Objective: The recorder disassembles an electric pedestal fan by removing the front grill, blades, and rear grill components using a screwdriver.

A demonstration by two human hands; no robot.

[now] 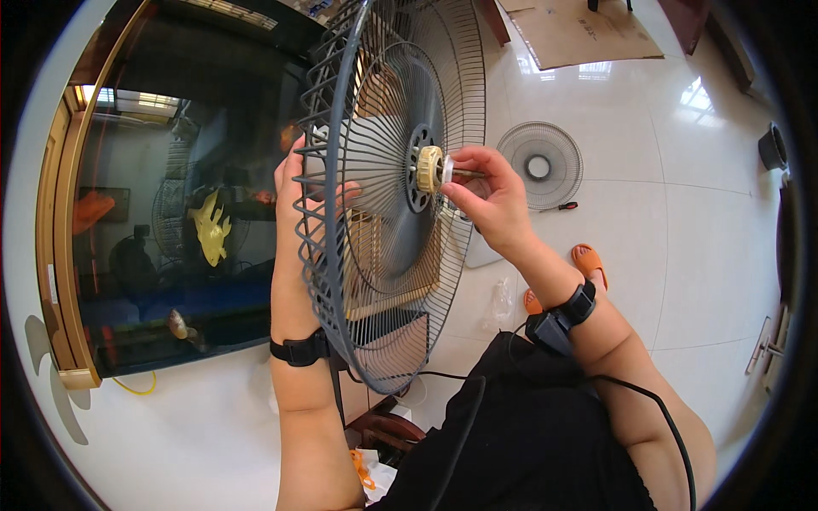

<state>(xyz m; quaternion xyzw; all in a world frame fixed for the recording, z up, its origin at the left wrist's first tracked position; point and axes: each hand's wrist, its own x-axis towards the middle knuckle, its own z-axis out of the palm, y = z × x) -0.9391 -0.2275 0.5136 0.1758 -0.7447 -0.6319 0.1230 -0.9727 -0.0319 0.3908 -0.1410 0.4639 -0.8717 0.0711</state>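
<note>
Grey wire makes up the round fan guard (338, 170), standing on edge in front of the person, between the two hands. At its centre sits a cream ribbed nut (428, 169). The right hand (494, 198) is nearly closed, thumb and fingertips pinching a small white piece (447, 169) right beside the nut; a thin rod (469, 173) shows between thumb and fingers. The left hand (290, 175) is at the far side of the guard, fingers raised and thumb apart, partly hidden by the wires; whether it grips anything cannot be told. A second guard (539, 166) lies on the floor near a screwdriver (568, 206).
</note>
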